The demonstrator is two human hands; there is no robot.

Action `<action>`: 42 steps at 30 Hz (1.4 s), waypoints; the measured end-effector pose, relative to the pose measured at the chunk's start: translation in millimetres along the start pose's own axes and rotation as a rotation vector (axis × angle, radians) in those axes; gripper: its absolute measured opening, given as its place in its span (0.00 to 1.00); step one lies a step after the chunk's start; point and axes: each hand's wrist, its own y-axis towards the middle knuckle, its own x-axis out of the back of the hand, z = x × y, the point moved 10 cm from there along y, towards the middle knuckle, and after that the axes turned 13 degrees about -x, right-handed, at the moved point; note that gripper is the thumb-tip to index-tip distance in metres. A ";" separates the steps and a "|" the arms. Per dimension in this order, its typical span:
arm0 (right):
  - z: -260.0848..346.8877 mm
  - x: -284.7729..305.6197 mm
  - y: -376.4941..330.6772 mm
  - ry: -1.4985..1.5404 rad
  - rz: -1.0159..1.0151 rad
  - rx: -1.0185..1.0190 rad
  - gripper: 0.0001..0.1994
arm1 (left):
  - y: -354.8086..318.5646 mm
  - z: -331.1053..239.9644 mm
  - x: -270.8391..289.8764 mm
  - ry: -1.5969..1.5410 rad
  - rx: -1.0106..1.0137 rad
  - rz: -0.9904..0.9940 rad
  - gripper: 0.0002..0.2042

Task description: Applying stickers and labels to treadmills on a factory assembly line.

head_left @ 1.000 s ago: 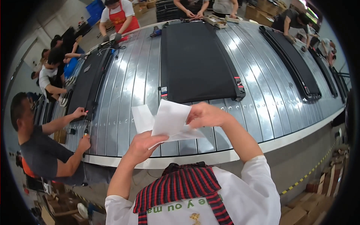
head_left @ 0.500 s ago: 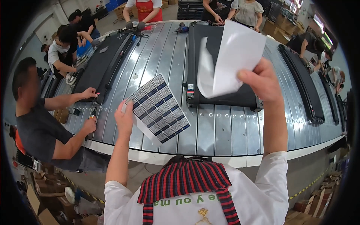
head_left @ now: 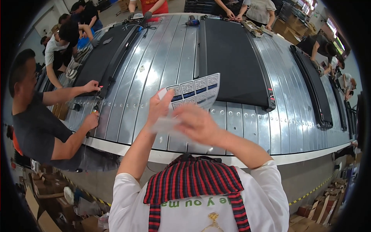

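Note:
A sheet of square stickers, printed with grey patterned squares over dark blue bands, is held up in front of me, tilted. My left hand pinches it at its left edge, thumb on the printed face. Across its lower part comes my right hand, its fingers smeared by motion, so I cannot tell whether they grip anything. A blurred white piece of paper shows just below both hands; which hand has it is unclear. Beyond the sheet lies a long flat black panel with a dark frame.
The metal-slatted table has a white front edge. More black framed panels lie left and right. A blue power drill sits at the far side. A co-worker in a dark shirt works close on my left; others stand around.
My right hand has come down and left from the upper right to the sticker sheet. The sheet has moved up and right and turned. The large white sheet no longer shows at the upper right.

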 end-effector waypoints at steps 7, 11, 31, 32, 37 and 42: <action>-39.1 38.1 56.7 -0.406 -0.233 -0.079 0.12 | 0.4 -1.1 -19.8 -0.277 0.104 0.111 0.15; -66.3 52.9 64.1 -0.302 -0.401 -0.338 0.13 | -2.2 11.8 -22.6 -0.564 0.219 0.038 0.16; -60.6 -31.1 31.3 -0.293 -0.141 -0.276 0.15 | -9.6 39.9 55.3 0.222 0.168 -0.054 0.20; -62.0 -33.3 30.9 -0.292 -0.142 -0.300 0.15 | -11.8 40.0 60.9 0.232 0.144 -0.074 0.20; -88.7 -42.7 23.4 -0.146 -0.201 -0.512 0.13 | -10.7 23.2 51.0 0.261 -0.106 0.002 0.21; -98.1 -59.8 25.6 -0.092 -0.167 -0.527 0.11 | -1.1 33.6 69.6 0.189 0.006 -0.087 0.18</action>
